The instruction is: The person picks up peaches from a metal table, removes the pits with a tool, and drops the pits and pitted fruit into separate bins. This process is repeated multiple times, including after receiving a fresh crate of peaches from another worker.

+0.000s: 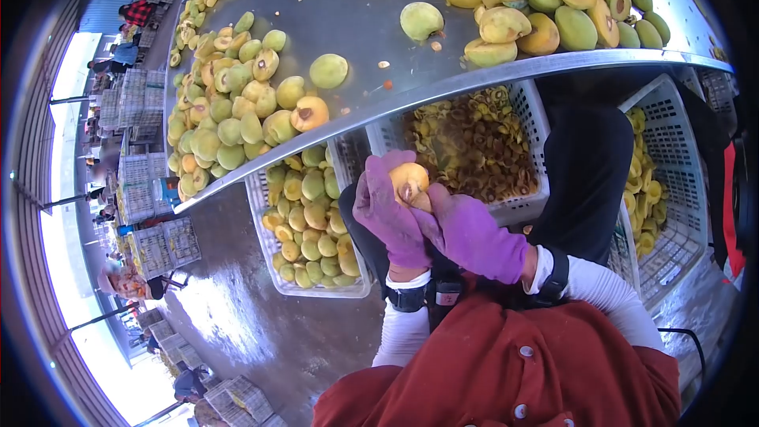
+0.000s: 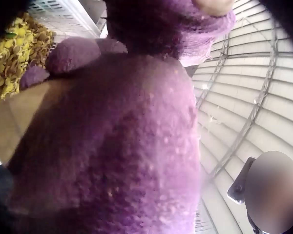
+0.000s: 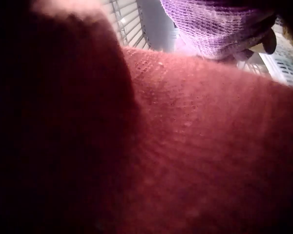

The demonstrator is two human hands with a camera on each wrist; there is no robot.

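Observation:
In the head view both my hands wear purple gloves and meet around one yellow-orange fruit [image 1: 409,182] held above my lap. My left hand [image 1: 385,213] wraps its fingers around the fruit's left side. My right hand [image 1: 466,231] grips it from below and the right; whether it also holds a tool is hidden. The fruit shows a cut, brownish hollow on its face. In the left wrist view the purple glove [image 2: 117,146] fills the frame. The right wrist view shows only a close, blurred glove surface [image 3: 200,146].
A steel table [image 1: 356,16] carries piles of green-yellow fruit [image 1: 229,111] and more fruit [image 1: 553,0] at the back right. Under its edge stand white baskets: whole fruit [image 1: 312,221], dried-looking peels or slices [image 1: 474,146], and yellow pieces [image 1: 644,182]. The floor is wet; people work at the left.

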